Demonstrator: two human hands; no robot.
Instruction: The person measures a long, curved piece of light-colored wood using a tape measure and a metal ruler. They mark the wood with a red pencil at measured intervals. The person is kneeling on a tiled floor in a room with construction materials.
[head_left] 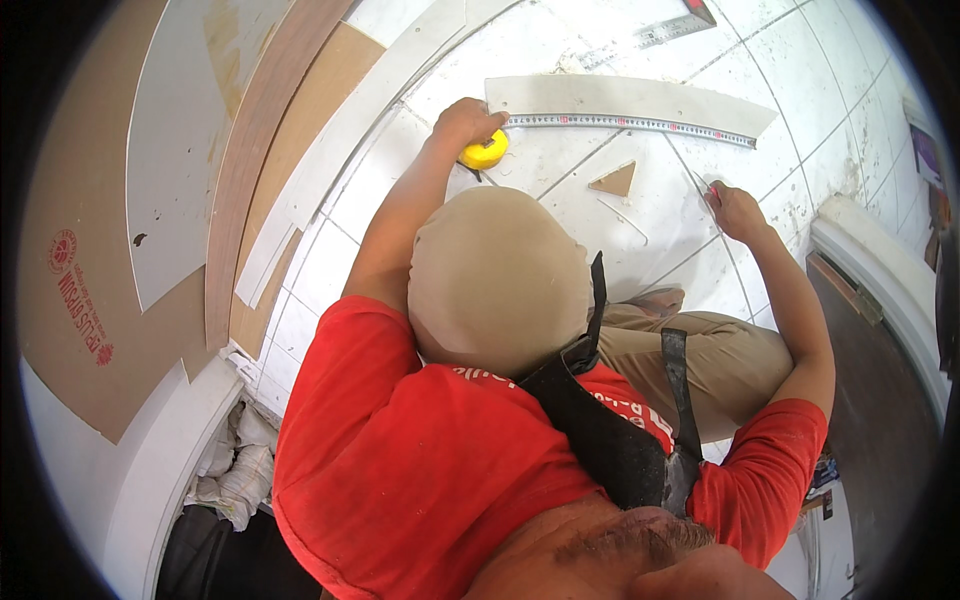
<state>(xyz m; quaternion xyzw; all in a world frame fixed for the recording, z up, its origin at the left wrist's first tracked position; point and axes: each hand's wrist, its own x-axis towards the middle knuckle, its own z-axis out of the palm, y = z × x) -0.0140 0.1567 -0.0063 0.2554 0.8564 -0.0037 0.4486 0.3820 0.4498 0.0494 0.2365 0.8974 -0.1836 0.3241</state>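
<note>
My left hand (466, 124) is closed at a yellow tape measure (484, 151), beside the left end of a pale, slightly curved board strip (620, 98). The tape's blade (640, 124) is pulled out to the right and lies along the strip's near edge. My right hand (737, 212) is low over the tiles, apart from the strip and nearer to me. Its fingers are pinched around something small with a reddish tip, too small to make out. Between the hands lies a brown triangular offcut (613, 180), with a thin pale sliver (624, 221) close by.
Large sheets and long strips of board (185, 150) lean or lie along the left. A metal square (678, 30) rests on the white tiled floor (560, 40) at the far side. My bent knee (500, 280) rises between my arms. A dark panel (870, 350) stands at the right.
</note>
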